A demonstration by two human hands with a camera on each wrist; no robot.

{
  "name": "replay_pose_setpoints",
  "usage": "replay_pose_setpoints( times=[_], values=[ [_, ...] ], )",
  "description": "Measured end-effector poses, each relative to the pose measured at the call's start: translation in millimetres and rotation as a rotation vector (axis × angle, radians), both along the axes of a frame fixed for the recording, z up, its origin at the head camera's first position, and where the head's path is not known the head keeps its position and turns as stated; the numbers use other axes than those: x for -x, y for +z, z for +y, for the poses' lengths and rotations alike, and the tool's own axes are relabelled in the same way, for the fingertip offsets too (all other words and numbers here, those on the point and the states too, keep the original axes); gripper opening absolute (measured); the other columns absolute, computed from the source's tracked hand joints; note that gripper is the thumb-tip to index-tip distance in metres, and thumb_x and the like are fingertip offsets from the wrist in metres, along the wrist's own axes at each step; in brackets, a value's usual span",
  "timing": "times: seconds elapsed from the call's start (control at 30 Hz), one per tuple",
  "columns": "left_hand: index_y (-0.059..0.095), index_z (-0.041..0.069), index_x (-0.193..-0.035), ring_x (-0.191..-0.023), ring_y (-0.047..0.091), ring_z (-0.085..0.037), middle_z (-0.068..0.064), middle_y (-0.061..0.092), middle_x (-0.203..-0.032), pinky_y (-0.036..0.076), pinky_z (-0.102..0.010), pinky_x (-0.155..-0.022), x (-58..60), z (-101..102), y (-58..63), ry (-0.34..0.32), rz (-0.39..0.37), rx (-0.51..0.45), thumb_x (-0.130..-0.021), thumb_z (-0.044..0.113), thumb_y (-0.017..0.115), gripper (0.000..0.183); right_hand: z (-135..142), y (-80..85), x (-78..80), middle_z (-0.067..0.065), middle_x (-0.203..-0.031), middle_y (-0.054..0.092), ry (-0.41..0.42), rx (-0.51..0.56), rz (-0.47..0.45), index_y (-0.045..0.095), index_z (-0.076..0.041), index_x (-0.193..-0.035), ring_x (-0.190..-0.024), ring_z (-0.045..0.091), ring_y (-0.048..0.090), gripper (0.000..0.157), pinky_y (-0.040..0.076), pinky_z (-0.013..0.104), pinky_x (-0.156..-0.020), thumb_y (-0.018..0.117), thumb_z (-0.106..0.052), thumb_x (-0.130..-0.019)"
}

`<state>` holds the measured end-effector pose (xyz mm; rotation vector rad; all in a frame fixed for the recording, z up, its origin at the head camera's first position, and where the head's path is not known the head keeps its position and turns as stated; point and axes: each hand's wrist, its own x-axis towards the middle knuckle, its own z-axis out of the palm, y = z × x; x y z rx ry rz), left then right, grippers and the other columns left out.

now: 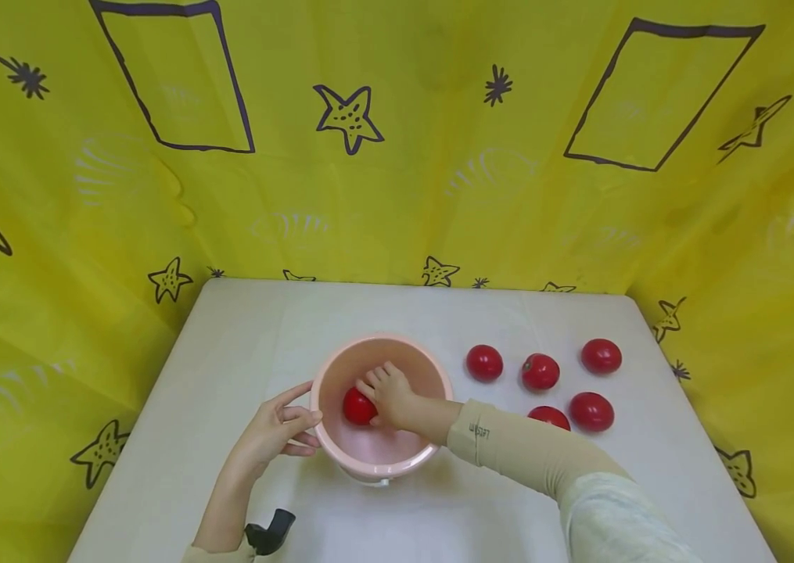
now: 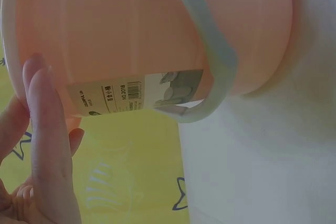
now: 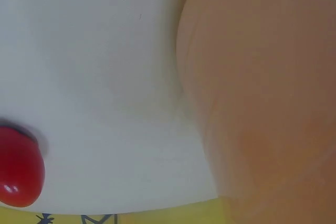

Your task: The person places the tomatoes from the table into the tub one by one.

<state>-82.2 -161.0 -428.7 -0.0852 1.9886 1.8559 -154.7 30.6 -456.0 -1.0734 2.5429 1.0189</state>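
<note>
A pink bucket (image 1: 432, 367) stands on the table, its mouth facing up. My left hand (image 1: 277, 430) holds its left rim, the thumb at the rim and the other fingers around the outer wall. In the left wrist view, fingers (image 2: 50, 129) lie against the bucket wall beside a printed label (image 2: 131, 95). My right hand (image 1: 391, 397) reaches down inside the bucket and grips a red tomato (image 1: 358, 407), with thumb and fingers at its right side. In the right wrist view the bucket's outer wall (image 3: 262, 103) fills the right part, and the hand itself is hidden.
Several more tomatoes lie on the white table (image 1: 242, 336) right of the bucket, among them one tomato (image 1: 484, 363) nearest it and one (image 1: 549, 417) partly behind the right sleeve (image 1: 530, 450). A pale bucket handle (image 2: 223, 66) hangs down outside. Yellow patterned curtain (image 1: 397, 195) surrounds the table.
</note>
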Motion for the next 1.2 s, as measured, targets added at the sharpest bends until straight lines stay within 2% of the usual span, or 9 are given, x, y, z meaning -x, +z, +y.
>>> replay_pose_setpoints(
  times=[0.2,0.3,0.4,0.57,0.7,0.8,0.97,1.1,1.2],
  values=[
    [0.028,0.0,-0.14,-0.065,0.066,-0.024,-0.017,0.065,-0.089,0.056,-0.036,-0.063,-0.6,0.4,-0.1,0.006,-0.001,-0.002,-0.085,0.016,0.063,0.067,0.9,0.6,0.6,-0.006,-0.125,0.041,-0.007,0.019,0.006,0.025,-0.031,-0.142,-0.115,0.011,0.036,0.07,0.028,0.027,-0.095,0.041,-0.066,-0.083],
    [0.028,0.0,-0.14,-0.065,0.066,-0.023,-0.016,0.066,-0.089,0.056,-0.036,-0.063,-0.5,0.0,-0.7,0.005,-0.002,-0.012,-0.085,0.015,0.063,0.066,1.7,1.3,1.4,-0.005,-0.126,0.041,0.016,0.044,0.013,0.027,-0.032,-0.141,-0.116,0.012,0.036,0.067,0.029,0.026,-0.094,0.043,-0.063,-0.084],
    [0.027,-0.001,-0.14,-0.064,0.065,-0.022,-0.013,0.066,-0.086,0.056,-0.036,-0.063,-0.3,-0.3,-1.2,0.001,-0.001,-0.014,-0.086,0.014,0.062,0.066,4.8,3.1,2.8,-0.004,-0.123,0.043,0.071,0.124,0.035,0.034,-0.03,-0.137,-0.113,0.013,0.039,0.062,0.031,0.025,-0.092,0.047,-0.059,-0.084],
    [0.027,0.0,-0.14,-0.065,0.066,-0.021,-0.01,0.066,-0.085,0.056,-0.037,-0.063,0.2,-0.2,-1.4,-0.004,0.003,-0.013,-0.087,0.014,0.061,0.065,15.5,16.7,7.2,0.0,-0.119,0.048,0.151,0.434,0.022,0.045,-0.023,-0.127,-0.11,0.018,0.043,0.052,0.035,0.031,-0.096,0.058,-0.048,-0.083],
    [0.027,0.001,-0.14,-0.065,0.066,-0.022,-0.01,0.067,-0.086,0.056,-0.037,-0.064,0.0,-0.1,-1.1,-0.004,-0.004,-0.01,-0.087,0.013,0.06,0.063,30.9,34.0,11.9,0.004,-0.127,0.045,0.133,0.735,0.003,0.046,-0.02,-0.127,-0.117,0.022,0.04,0.049,0.032,0.041,-0.101,0.061,-0.038,-0.084],
    [0.027,0.002,-0.14,-0.066,0.066,-0.025,-0.01,0.067,-0.086,0.056,-0.037,-0.064,-0.1,-0.3,-0.4,0.0,-0.009,-0.003,-0.087,0.014,0.06,0.063,48.2,42.0,17.7,0.006,-0.133,0.041,0.051,0.883,0.062,0.043,-0.02,-0.13,-0.121,0.024,0.036,0.05,0.031,0.046,-0.1,0.058,-0.037,-0.086],
    [0.028,0.003,-0.141,-0.068,0.066,-0.029,-0.012,0.067,-0.087,0.056,-0.038,-0.064,-0.2,0.0,0.3,0.003,-0.014,0.007,-0.088,0.016,0.059,0.063,87.0,41.2,31.6,0.01,-0.137,0.036,-0.216,1.076,0.162,0.038,-0.018,-0.134,-0.125,0.028,0.032,0.051,0.025,0.053,-0.1,0.052,-0.036,-0.089],
    [0.027,0.003,-0.141,-0.068,0.066,-0.028,-0.012,0.067,-0.087,0.056,-0.037,-0.063,0.3,-0.1,0.1,0.003,-0.016,0.011,-0.088,0.016,0.059,0.063,121.7,21.3,43.3,0.014,-0.136,0.035,-0.436,1.168,0.214,0.034,-0.014,-0.136,-0.125,0.032,0.029,0.051,0.021,0.056,-0.099,0.049,-0.034,-0.091],
    [0.027,0.003,-0.141,-0.069,0.066,-0.029,-0.011,0.067,-0.086,0.056,-0.037,-0.064,0.6,-0.4,0.1,0.001,-0.016,0.007,-0.088,0.015,0.059,0.063,144.5,0.8,46.5,0.018,-0.137,0.031,-0.595,1.129,0.178,0.03,-0.013,-0.138,-0.126,0.035,0.026,0.058,0.019,0.06,-0.099,0.054,-0.035,-0.088]
  ],
)
